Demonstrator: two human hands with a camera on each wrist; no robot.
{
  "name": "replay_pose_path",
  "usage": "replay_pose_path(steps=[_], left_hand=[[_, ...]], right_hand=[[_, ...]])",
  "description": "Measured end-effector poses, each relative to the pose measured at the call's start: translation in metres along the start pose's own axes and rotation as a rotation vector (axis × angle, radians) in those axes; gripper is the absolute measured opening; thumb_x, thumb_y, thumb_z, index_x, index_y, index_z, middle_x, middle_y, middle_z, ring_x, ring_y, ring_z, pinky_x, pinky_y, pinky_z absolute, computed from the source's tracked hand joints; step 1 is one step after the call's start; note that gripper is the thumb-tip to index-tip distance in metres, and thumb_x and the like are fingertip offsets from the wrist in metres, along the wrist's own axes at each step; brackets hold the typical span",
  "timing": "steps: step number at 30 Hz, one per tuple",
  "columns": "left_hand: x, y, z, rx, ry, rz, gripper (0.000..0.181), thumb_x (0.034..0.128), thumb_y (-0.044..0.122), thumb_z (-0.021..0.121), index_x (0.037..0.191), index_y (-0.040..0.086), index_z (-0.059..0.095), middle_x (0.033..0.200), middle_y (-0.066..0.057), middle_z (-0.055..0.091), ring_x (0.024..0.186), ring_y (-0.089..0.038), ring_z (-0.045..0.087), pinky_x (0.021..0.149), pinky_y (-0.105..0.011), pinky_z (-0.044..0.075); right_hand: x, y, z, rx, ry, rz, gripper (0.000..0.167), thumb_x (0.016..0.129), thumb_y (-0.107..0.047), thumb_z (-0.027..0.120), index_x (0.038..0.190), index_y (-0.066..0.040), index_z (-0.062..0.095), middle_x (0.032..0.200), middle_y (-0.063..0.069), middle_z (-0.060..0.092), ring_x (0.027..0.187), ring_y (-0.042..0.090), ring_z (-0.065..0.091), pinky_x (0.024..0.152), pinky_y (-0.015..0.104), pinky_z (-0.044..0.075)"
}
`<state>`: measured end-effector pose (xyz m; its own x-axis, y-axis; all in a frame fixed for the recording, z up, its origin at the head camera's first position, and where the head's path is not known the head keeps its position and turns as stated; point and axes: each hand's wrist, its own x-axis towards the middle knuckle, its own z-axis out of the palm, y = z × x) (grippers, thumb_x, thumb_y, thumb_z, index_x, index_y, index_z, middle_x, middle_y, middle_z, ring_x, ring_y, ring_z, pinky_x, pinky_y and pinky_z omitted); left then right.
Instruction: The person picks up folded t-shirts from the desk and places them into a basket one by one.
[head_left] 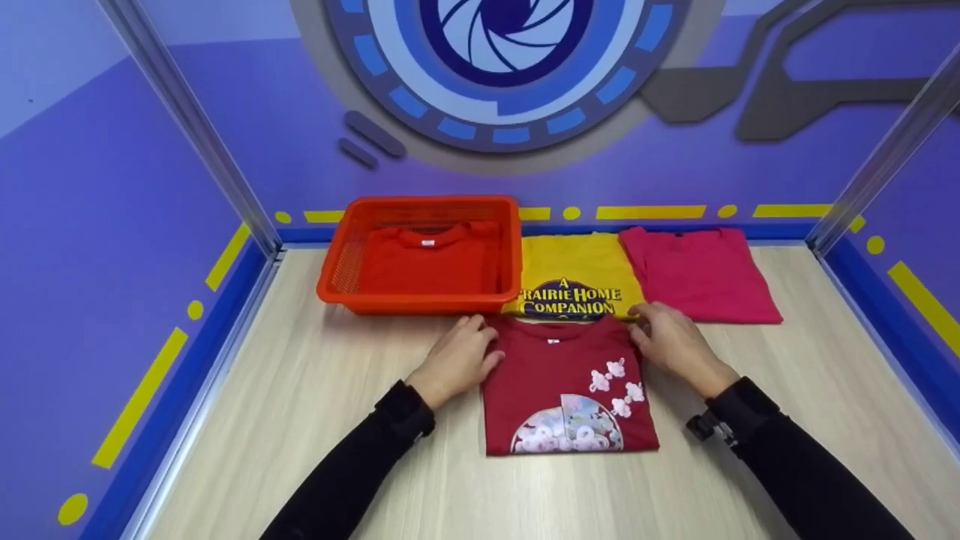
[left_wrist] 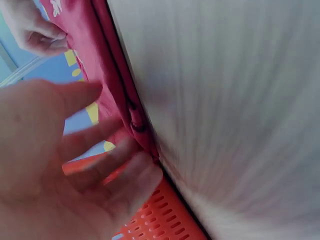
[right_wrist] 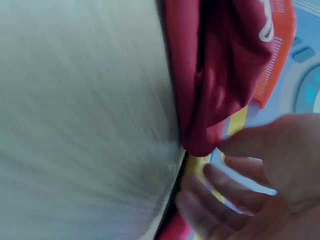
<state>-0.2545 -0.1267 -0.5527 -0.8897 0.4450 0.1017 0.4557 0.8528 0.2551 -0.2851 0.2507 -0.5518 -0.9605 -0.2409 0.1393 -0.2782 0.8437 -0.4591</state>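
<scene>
A folded dark red T-shirt [head_left: 562, 367] with a pale pink floral print lies on the table between my two hands. My left hand [head_left: 457, 356] is at its upper left edge; in the left wrist view the thumb and loosely bent fingers [left_wrist: 125, 185] stand apart beside the folded side. At the upper right edge is my right hand [head_left: 675, 341]. Its thumb [right_wrist: 245, 142] is at the shirt's rounded corner in the right wrist view, while the other fingers are spread away from the thumb. Neither hand shows a pinch on the cloth.
Behind the left hand stands an orange-red plastic basket [head_left: 420, 306] holding a folded red T-shirt [head_left: 431, 262]. A folded yellow T-shirt [head_left: 577, 262] with printed lettering and a folded pink shirt [head_left: 701, 274] lie beside it along the blue back wall [head_left: 255, 150].
</scene>
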Motion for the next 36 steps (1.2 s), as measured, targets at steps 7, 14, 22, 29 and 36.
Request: replay_pose_path(steps=[7, 14, 22, 29, 36], left_hand=[[0.011, 0.003, 0.005, 0.013, 0.074, -0.141, 0.034, 0.1112, 0.029, 0.066, 0.118, -0.003, 0.077, 0.116, -0.022, 0.075, 0.11, -0.041, 0.071, 0.102, -0.05, 0.059], [0.019, 0.004, 0.004, 0.045, 0.071, -0.161, 0.029, 0.1042, 0.027, 0.078, 0.106, -0.002, 0.08, 0.104, -0.02, 0.078, 0.101, -0.04, 0.076, 0.092, -0.05, 0.063], [0.033, 0.002, 0.0, 0.01, 0.054, -0.182, 0.027, 0.1017, 0.021, 0.08, 0.098, -0.006, 0.081, 0.094, -0.024, 0.079, 0.094, -0.042, 0.079, 0.083, -0.052, 0.065], [0.058, -0.028, 0.048, 0.076, 0.042, -0.105, 0.02, 0.0991, 0.021, 0.076, 0.092, 0.003, 0.076, 0.093, -0.015, 0.078, 0.091, -0.033, 0.078, 0.075, -0.057, 0.061], [0.036, 0.006, -0.001, -0.101, -0.08, -0.185, 0.016, 0.0998, 0.015, 0.075, 0.1, 0.0, 0.075, 0.1, -0.019, 0.077, 0.1, -0.035, 0.076, 0.09, -0.048, 0.063]], right_hand=[[0.007, -0.005, 0.009, -0.042, -0.137, -0.017, 0.046, 0.106, -0.032, 0.075, 0.138, 0.002, 0.072, 0.127, 0.024, 0.073, 0.118, 0.042, 0.068, 0.107, 0.063, 0.055], [0.013, -0.01, 0.007, -0.056, -0.243, -0.054, 0.039, 0.107, -0.027, 0.074, 0.132, 0.004, 0.075, 0.11, 0.018, 0.07, 0.099, 0.032, 0.064, 0.094, 0.054, 0.055], [0.02, -0.012, -0.002, -0.075, -0.298, -0.052, 0.042, 0.105, -0.029, 0.076, 0.133, 0.003, 0.074, 0.101, 0.015, 0.07, 0.098, 0.034, 0.064, 0.092, 0.055, 0.053], [0.029, -0.015, 0.0, 0.004, -0.365, -0.006, 0.021, 0.105, -0.023, 0.073, 0.113, -0.003, 0.075, 0.091, 0.01, 0.066, 0.094, 0.029, 0.062, 0.086, 0.045, 0.051], [0.027, -0.013, -0.006, 0.049, -0.405, 0.015, 0.028, 0.105, -0.024, 0.07, 0.122, -0.001, 0.072, 0.107, 0.015, 0.071, 0.103, 0.03, 0.064, 0.092, 0.047, 0.053]])
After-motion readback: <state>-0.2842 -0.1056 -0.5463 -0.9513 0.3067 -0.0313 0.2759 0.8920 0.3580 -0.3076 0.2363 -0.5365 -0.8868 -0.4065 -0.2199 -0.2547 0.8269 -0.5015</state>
